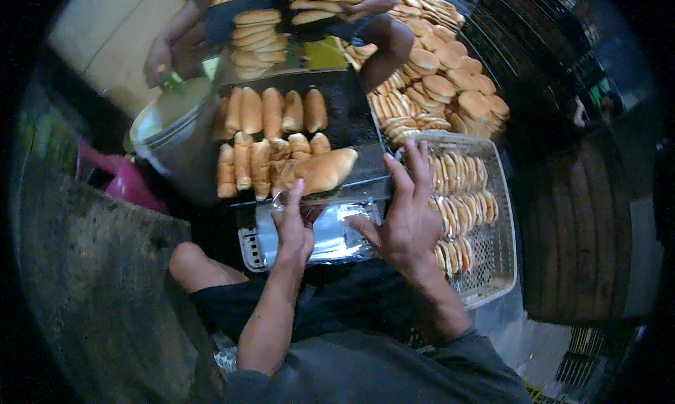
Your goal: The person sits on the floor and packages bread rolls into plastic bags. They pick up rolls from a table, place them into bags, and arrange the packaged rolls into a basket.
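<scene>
My left hand (295,230) holds a long golden bread roll (329,169) by its near end, the thumb on top. Clear plastic film shows around that end; how far it covers the roll cannot be told. My right hand (408,214) is raised to the right of the roll, fingers apart and holding nothing. Below both hands, a stack of clear plastic bags (329,235) lies in a small white plastic basket (250,248). Beyond the held roll, two rows of browned long rolls (271,111) lie on a dark tray (345,109).
At right stands a plastic crate (506,209) with rows of bagged flat breads (459,214). Piled round breads (437,88) lie behind it. Opposite, a person's hand (369,3) holds several rolls; the other reaches a bucket (174,135) at left.
</scene>
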`<state>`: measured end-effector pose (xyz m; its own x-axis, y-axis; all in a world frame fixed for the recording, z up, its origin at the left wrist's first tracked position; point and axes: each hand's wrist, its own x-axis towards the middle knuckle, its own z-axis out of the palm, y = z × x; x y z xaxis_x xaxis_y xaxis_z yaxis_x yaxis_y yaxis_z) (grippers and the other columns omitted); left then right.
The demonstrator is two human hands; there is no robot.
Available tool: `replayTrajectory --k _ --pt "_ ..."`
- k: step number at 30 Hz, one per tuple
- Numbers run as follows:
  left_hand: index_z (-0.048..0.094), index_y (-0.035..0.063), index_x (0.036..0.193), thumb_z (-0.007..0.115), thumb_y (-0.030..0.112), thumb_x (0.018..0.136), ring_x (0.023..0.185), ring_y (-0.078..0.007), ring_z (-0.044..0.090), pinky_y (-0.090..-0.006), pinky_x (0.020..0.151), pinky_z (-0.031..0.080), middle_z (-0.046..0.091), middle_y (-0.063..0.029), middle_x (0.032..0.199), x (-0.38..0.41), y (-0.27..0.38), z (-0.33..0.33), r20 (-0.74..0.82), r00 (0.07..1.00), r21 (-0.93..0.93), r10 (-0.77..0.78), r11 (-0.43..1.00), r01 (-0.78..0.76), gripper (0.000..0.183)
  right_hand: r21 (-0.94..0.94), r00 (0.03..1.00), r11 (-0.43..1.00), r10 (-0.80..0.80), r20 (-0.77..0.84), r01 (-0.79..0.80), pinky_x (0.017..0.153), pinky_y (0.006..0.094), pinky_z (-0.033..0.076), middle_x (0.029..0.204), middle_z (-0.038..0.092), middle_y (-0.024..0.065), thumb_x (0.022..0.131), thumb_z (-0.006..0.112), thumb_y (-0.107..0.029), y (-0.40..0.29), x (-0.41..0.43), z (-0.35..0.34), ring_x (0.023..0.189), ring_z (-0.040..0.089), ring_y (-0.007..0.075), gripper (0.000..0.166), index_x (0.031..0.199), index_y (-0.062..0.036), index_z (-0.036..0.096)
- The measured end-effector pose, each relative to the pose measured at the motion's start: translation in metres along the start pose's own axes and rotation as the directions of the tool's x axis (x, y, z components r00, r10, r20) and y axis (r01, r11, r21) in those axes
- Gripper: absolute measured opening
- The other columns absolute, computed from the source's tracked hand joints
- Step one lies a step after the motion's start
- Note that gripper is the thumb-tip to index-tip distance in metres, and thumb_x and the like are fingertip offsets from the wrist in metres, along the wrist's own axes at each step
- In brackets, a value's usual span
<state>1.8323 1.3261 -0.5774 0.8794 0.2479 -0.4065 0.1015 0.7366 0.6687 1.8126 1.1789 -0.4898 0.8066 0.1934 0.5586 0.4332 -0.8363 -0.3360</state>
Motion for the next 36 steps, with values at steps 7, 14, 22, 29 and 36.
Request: replayTrajectory --k 7,14,22,29,36 --pt "0.051 -0.0036 0.125 0.071 0.037 0.083 0.08 -0.0168 0.066 -0.0284 0.065 0.053 0.069 -0.0151 0.096 0.017 -0.055 0.016 0.461 0.784 0.751 -0.417 0.654 -0.094 0.062 -0.021 0.902 0.905 0.425 0.07 -0.425 0.092 0.0355 0.047 0.107 0.062 0.0172 0.074 0.065 -0.001 0.155 -0.048 -0.067 0.099 0.062 0.0295 0.049 0.121 -0.0013 0.051" --pt "0.067 0.0026 0.075 0.065 0.049 0.081 0.069 -0.0314 0.067 -0.0439 0.069 0.05 0.067 -0.013 0.065 0.052 -0.093 -0.099 0.324 0.923 0.719 -0.209 -0.579 -0.384 0.047 -0.385 0.704 0.596 0.655 -0.276 -0.705 0.094 0.0387 0.044 0.113 0.059 0.0182 0.075 0.066 -0.006 0.314 -0.284 -0.089 0.107 0.057 0.034 0.044 0.117 -0.0042 0.054" --pt "0.062 0.0035 0.069 0.067 0.032 0.084 0.058 -0.0237 0.065 -0.0359 0.057 0.047 0.064 -0.011 0.061 0.026 -0.06 -0.093 0.342 0.879 0.923 -0.332 -0.053 -0.38 0.033 0.084 0.74 0.739 0.648 0.178 -0.668 0.095 0.0393 0.043 0.121 0.057 0.0204 0.079 0.068 -0.035 0.223 -0.095 -0.044 0.111 0.055 0.0313 0.057 0.124 -0.005 0.052" --pt "0.06 -0.001 0.074 0.056 0.05 0.091 0.051 -0.0205 0.062 -0.0307 0.046 0.046 0.065 -0.011 0.065 0.006 -0.065 -0.077 0.071 0.978 0.79 -0.194 0.61 0.063 0.054 0.597 0.863 0.626 0.317 0.393 -0.502 0.067 0.0326 0.053 0.093 0.062 0.0124 0.092 0.056 -0.011 0.056 -0.07 0.074 0.079 0.067 0.0204 0.015 0.102 -0.0008 0.053" --pt "0.064 0.0049 0.093 0.064 0.028 0.09 0.073 -0.0143 0.061 -0.03 0.065 0.05 0.064 -0.0032 0.082 0.034 -0.008 -0.061 0.063 0.993 0.179 0.098 0.978 -0.108 0.023 0.733 0.616 -0.014 0.53 0.582 -0.68 0.052 0.028 0.055 0.075 0.057 0.0089 0.094 0.056 -0.016 0.045 -0.065 0.064 0.06 0.06 0.0161 0.018 0.085 0.0004 0.055"
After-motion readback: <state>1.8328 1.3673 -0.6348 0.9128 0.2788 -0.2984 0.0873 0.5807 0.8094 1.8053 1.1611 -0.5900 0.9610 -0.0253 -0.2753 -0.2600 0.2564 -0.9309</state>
